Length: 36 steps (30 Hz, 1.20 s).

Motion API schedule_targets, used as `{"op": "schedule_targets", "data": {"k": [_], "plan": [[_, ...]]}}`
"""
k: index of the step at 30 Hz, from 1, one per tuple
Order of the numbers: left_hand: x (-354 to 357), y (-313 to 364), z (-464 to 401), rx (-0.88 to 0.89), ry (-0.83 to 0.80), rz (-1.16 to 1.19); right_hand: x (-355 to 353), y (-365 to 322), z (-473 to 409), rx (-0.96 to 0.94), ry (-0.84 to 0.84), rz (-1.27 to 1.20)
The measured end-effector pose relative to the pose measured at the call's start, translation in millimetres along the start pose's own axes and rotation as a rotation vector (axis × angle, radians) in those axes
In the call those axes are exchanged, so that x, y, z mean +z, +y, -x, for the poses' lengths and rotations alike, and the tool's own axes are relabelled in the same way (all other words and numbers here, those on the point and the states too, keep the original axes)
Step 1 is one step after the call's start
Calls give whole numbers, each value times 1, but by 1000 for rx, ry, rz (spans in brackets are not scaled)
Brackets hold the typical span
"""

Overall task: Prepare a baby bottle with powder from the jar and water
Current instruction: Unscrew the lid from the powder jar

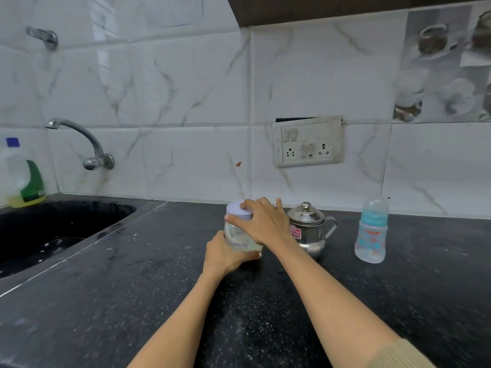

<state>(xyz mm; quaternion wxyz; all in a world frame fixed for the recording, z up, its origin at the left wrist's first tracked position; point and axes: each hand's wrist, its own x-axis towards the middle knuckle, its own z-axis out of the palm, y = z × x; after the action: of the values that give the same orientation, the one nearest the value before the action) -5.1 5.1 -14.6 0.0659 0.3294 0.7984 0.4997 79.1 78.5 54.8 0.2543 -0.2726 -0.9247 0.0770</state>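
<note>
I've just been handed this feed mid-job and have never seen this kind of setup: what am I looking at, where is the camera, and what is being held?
There is no machine here. It is a single picture from a wide-angle camera worn on a person's head, looking forward and down along both bare arms at a dark speckled counter.

The left hand wraps around the lower part of a clear jar standing on the counter. The right hand grips the jar's pale purple lid from above; the lid is still on.

Just right of the jar stands a small steel pot with a lid and handle. Further right is the baby bottle, upright, capped and untouched. On the left are a black sink, a wall tap and a bottle of yellowish liquid.
</note>
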Motion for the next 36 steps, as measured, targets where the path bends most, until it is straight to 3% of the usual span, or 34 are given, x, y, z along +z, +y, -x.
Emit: {"op": "schedule_targets", "data": {"k": [7,18,27,36], "plan": [[-9,13,50,57,-84,-119,-34,-16,45,72,37,-19],[-5,37,145,96,-172,-116,-84,-13,135,161,47,-122],[7,52,189,114,-180,-111,-101,-2,178,217,69,-136],[12,55,209,143,-98,-75,-84,4,187,271,156,-312]]}}
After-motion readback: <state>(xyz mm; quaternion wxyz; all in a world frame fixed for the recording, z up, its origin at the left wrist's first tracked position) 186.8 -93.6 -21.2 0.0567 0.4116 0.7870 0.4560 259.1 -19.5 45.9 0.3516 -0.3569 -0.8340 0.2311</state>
